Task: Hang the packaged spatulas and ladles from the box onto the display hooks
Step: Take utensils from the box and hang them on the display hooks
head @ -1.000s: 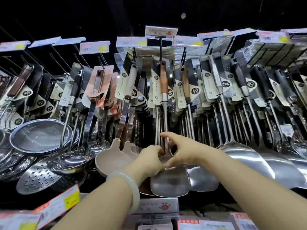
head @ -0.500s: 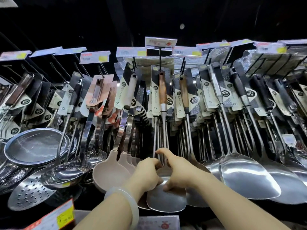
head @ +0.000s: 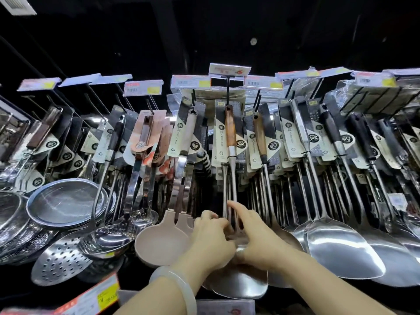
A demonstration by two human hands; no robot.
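Steadying the hung spatula (head: pixel 231 142) lower down its shaft than a second ago, left hand (head: pixel 212 237) and right hand (head: pixel 254 237) seemingly pinched around it, hanging likely done.

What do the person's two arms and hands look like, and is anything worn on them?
Both forearms are bare, with no sleeves in view. The left wrist carries a smooth, pale, milky-white round bangle, thick and glossy, like jade or glass. The left hand and the right hand wear no gloves, and no rings or watch can be seen. The fingernails look short and unpainted.
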